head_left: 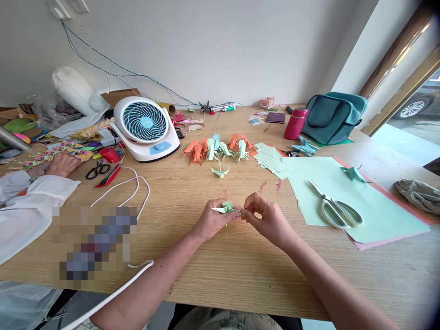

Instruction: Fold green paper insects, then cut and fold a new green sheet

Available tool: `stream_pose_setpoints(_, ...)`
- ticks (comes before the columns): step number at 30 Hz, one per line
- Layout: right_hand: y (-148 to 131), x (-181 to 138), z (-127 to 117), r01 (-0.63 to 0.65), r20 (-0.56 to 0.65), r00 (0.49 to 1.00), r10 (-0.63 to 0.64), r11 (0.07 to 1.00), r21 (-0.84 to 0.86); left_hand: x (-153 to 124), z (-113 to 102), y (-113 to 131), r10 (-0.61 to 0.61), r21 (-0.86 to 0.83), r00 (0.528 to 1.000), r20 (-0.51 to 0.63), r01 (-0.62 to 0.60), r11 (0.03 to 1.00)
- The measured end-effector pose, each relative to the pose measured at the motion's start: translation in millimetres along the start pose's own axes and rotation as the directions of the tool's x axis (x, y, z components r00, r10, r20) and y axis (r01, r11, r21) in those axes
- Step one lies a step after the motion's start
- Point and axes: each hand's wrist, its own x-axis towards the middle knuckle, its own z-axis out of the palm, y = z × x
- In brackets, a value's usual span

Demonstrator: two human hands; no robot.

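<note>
A small, partly folded light green paper piece (227, 208) sits between both hands just above the wooden table (213, 270). My left hand (211, 220) is closed round its left side. My right hand (266, 219) pinches its right end with thumb and fingertips. Beyond the hands lies one finished green origami figure (220, 171), and behind it a row of orange and green folded figures (216, 149).
White-handled scissors (335, 210) lie on green and pink paper sheets (378, 215) at right. A white desk fan (144, 128) with white cable stands at back left. A pink flask (294, 123) and teal bag (332, 117) are behind. Another person's sleeve (30, 201) and hand (63, 163) rest at left.
</note>
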Motion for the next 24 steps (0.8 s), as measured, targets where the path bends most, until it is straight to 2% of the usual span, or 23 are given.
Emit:
stream_pose_setpoints(4,-1.1,0.8,-1.9,-0.044,0.082,0.996,0.033,0.990,0.133,0.6,-2.2,1.3,0.047,-0.007,0.999,0.009,-0.047,0.999)
stream_pose_setpoints(9,-3.8,-1.3,-0.9,0.030,0.015,0.999,-0.030,1.000,-0.005,0.6,-3.9,1.0,0.056,0.016,0.998,0.031,-0.056,0.998)
stream_pose_setpoints(12,-3.3,-1.8,0.4,0.050,-0.013,0.999,-0.050,0.998,-0.031,0.2,-4.6,1.2,0.113,0.064,0.993,0.034,-0.115,0.991)
stream_pose_setpoints(15,-0.7,-0.1,-0.1,-0.016,0.020,1.000,0.015,0.996,0.084,0.1,-5.5,0.7,0.188,0.112,0.982,0.036,-0.191,0.975)
stream_pose_setpoints(19,2.0,3.7,-2.4,-0.115,0.111,0.990,0.085,0.946,0.302,0.7,-7.4,-1.2,0.248,0.120,0.968,0.022,-0.249,0.961)
stream_pose_setpoints(24,0.4,5.4,-3.4,-0.152,0.131,0.985,0.109,0.911,0.382,0.4,-8.0,-0.9,0.259,0.132,0.966,0.027,-0.260,0.957)
